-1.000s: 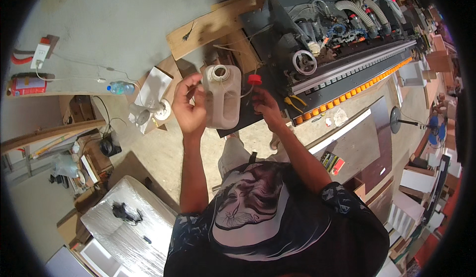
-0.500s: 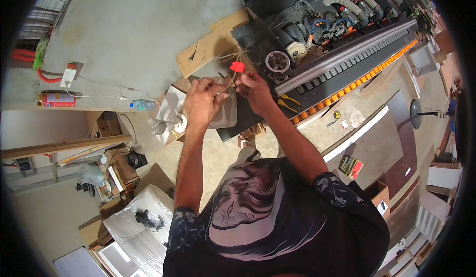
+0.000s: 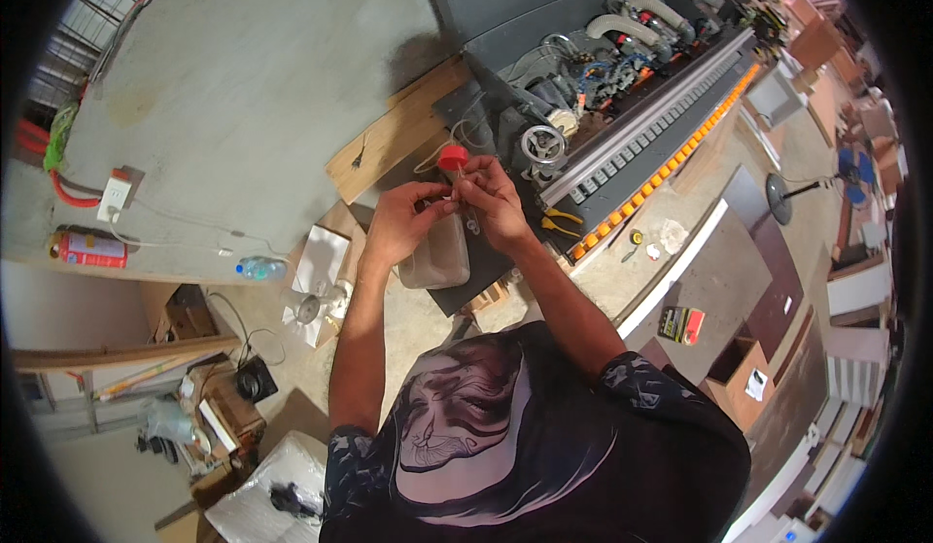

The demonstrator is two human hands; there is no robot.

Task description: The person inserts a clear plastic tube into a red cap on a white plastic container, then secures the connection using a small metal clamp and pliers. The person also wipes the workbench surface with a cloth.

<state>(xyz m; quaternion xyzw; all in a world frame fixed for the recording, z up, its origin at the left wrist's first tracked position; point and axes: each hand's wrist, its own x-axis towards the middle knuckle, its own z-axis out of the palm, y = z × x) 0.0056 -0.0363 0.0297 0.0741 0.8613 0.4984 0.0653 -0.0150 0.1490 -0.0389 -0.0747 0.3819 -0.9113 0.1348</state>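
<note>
One left hand (image 3: 399,223) curled, hold unclear, right hand (image 3: 497,207) closed on red cap (image 3: 453,157), jug (image 3: 434,260), long axis running forward

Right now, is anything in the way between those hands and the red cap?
Nothing visible: the right hand is close beside the red cap, the left hand just below it in the picture. The hands hide the top of the translucent jug.

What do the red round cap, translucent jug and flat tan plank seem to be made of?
Round red cap: likely plastic, smooth-looking, with uniform bright colour. Translucent pale jug: likely plastic, smooth; its walls look cloudy. Flat tan plank: apparently wood, unpainted-looking, with faint streaks like grain.
</note>
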